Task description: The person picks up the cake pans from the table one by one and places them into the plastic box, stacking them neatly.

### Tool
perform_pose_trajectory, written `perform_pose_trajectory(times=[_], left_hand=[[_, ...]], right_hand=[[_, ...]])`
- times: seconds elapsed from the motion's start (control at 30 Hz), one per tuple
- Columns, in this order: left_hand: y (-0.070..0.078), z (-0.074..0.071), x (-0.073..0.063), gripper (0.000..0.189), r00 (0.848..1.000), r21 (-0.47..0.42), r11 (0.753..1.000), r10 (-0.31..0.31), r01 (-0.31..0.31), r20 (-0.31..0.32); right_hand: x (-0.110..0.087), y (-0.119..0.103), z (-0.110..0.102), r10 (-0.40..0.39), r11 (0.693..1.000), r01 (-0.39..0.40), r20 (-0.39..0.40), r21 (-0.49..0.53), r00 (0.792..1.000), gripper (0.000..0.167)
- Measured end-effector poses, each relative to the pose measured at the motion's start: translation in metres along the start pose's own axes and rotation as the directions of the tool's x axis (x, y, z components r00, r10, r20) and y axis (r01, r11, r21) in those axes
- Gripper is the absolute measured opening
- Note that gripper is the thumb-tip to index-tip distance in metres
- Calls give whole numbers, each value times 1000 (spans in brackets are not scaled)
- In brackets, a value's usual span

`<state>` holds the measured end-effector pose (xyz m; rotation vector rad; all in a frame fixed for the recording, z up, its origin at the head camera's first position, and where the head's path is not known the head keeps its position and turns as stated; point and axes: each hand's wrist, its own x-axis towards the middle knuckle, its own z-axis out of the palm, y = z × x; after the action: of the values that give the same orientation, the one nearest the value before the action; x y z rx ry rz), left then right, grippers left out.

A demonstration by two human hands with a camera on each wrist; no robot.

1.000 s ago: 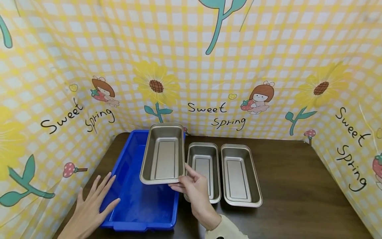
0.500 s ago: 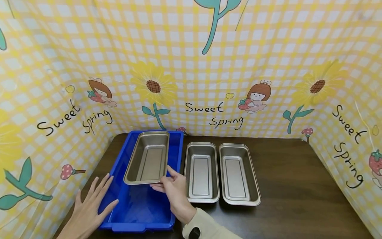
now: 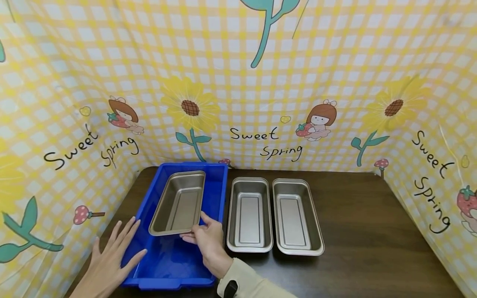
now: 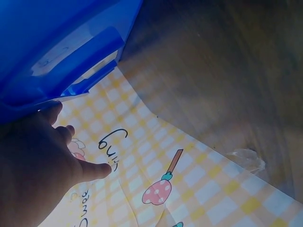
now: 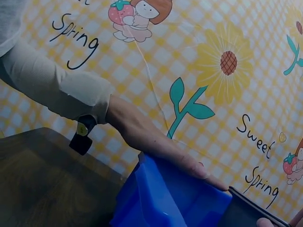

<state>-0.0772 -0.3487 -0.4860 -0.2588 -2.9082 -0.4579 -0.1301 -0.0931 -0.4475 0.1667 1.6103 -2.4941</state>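
My right hand [image 3: 209, 244] pinches the near right corner of a metallic loaf pan [image 3: 184, 209], thumb over the rim and fingers beneath. The pan is tilted inside the blue plastic tray [image 3: 164, 265]; whether it touches the tray floor I cannot tell. My left hand [image 3: 113, 258] lies with spread, straight fingers against the tray's left side. In the left wrist view the left hand [image 4: 42, 165] shows dark beside the blue tray [image 4: 57, 52]. The right wrist view catches the pan's edge [image 5: 255, 208] and a thumb tip at the bottom right.
Two matching loaf pans, one nearer [image 3: 249, 215] and one farther right [image 3: 298, 217], stand side by side on the dark wooden table [image 3: 357, 231], right of the tray. A yellow checked cloth [image 3: 238, 82] hangs around the back and sides.
My right hand has carried the loaf pan left and down, from above the tray's right side into it. The left hand keeps its place on the tray.
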Motion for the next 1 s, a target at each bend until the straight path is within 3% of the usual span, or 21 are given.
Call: perform_pose_trajectory(times=[0.6, 0.83, 1.0], left_hand=[[0, 0, 1, 86, 1000, -8, 1000, 16, -16, -7], [1, 1, 1, 85, 1000, -21, 1000, 12, -12, 3], [0, -1, 0, 85, 1000, -19, 1000, 4, -4, 11]], right_hand=[[-1, 6, 11, -29, 999, 28, -33, -42, 999, 59], [-2, 11, 12, 21, 996, -27, -69, -80, 997, 58], [-5, 10, 12, 40, 995, -44, -36, -91, 999, 59]])
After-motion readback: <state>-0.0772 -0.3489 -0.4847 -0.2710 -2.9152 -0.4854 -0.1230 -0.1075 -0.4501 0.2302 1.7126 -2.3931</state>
